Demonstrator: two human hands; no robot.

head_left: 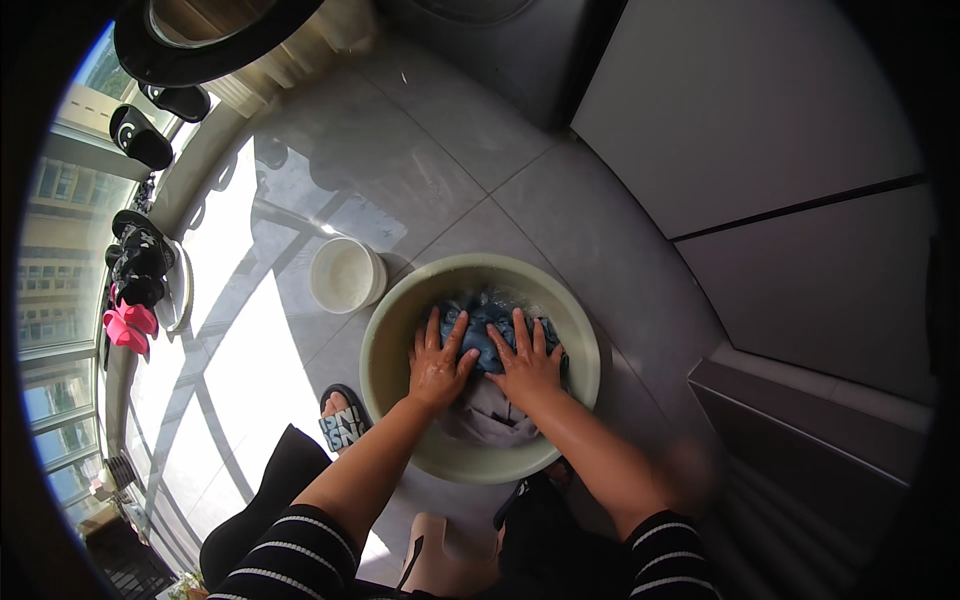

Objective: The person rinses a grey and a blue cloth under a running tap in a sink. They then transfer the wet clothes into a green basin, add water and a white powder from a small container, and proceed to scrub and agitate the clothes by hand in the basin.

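Note:
A pale green basin (481,264) stands on the floor before me with wet clothes in it. Both my hands reach into it, palms down and fingers spread. My left hand (438,368) lies on the left part of a dark blue garment (484,340). On the right, my right hand (526,370) presses on the same cloth, its fingers stretched forward. Nearer to me, a greyish-pink garment (487,412) lies bunched beneath my wrists. Some bubbly water shows at the far inside of the basin. Parts of the clothes are hidden under my hands.
A small white bucket (343,275) stands just left of the basin. Several slippers and shoes (140,255) line the window sill at left. Grey cabinets (760,120) close off the right side. My slippered foot (343,418) is left of the basin, on the tiled floor (430,140).

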